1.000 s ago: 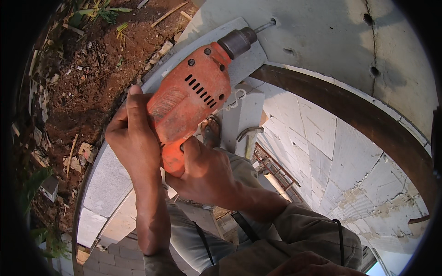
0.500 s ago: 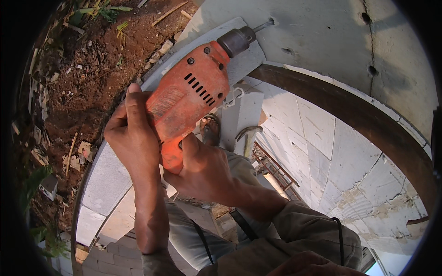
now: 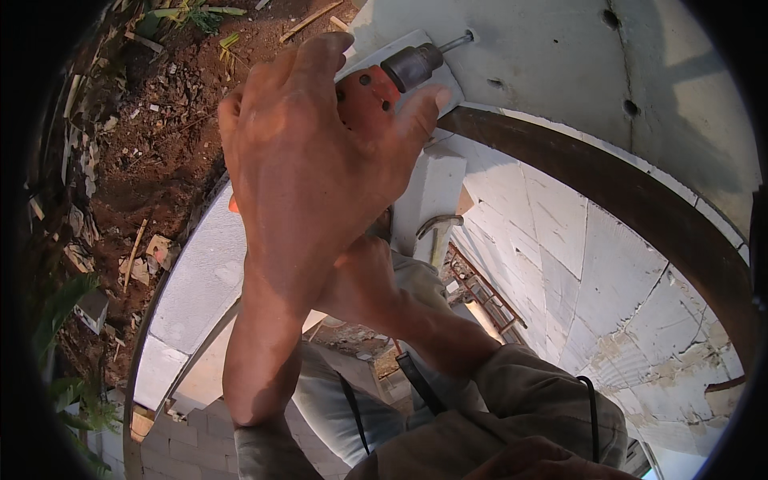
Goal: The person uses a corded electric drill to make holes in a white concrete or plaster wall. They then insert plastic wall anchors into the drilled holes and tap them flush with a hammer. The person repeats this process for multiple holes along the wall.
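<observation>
An orange power drill point(image 3: 368, 102) with a dark chuck point(image 3: 411, 67) points up and to the right. Its drill bit point(image 3: 456, 42) reaches a hole in the grey wall panel point(image 3: 544, 68). My left hand point(image 3: 300, 152) is open over the drill's body, fingers spread, hiding most of the tool; whether it touches the casing cannot be made out. Below and behind it, my right hand point(image 3: 360, 268) is at the drill's grip, its fingers hidden. The drill stays held up at the wall.
Pale blocks point(image 3: 200, 276) form a ledge on the left, beside reddish soil point(image 3: 156, 188) with debris. A dark curved beam point(image 3: 608, 180) runs along the grey panel. A hammer point(image 3: 439, 232) rests on a pale block, above a ladder-like frame point(image 3: 488, 292). The white block wall point(image 3: 592, 264) stands right.
My left hand has let go of the drill's rear side, opened, and moved up and forward over its body. The bit stays at the hole, and the view has shifted slightly.
</observation>
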`<state>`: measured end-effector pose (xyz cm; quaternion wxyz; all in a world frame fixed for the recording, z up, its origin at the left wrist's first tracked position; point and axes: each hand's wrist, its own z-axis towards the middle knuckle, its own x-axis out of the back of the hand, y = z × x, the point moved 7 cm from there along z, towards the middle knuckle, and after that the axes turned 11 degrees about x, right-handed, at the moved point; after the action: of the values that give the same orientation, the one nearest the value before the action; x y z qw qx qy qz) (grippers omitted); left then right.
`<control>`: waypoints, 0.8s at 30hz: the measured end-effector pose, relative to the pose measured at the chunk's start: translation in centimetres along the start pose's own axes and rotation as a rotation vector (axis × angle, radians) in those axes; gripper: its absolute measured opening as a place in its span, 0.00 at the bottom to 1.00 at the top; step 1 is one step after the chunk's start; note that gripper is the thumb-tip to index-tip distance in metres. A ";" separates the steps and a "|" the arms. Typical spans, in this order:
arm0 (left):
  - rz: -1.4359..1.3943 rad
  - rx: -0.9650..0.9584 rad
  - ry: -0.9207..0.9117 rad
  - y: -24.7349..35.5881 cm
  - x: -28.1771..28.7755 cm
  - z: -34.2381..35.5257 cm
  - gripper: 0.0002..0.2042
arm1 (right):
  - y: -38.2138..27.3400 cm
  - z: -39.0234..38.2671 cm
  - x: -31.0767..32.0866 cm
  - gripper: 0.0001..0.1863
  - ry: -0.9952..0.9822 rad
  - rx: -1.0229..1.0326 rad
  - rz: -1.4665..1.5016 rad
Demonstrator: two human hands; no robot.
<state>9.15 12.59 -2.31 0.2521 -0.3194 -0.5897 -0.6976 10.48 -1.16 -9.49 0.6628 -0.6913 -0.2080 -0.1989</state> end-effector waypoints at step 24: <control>-1.033 0.707 0.018 -11.8 -0.4 -6.1 0.29 | -0.7 0.5 0.3 0.30 -0.089 -0.106 -0.074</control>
<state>-0.07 8.64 -11.03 -0.0222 0.1153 -0.8610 -0.4949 10.40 -0.67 -8.77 0.6075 -0.7254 -0.2520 -0.2031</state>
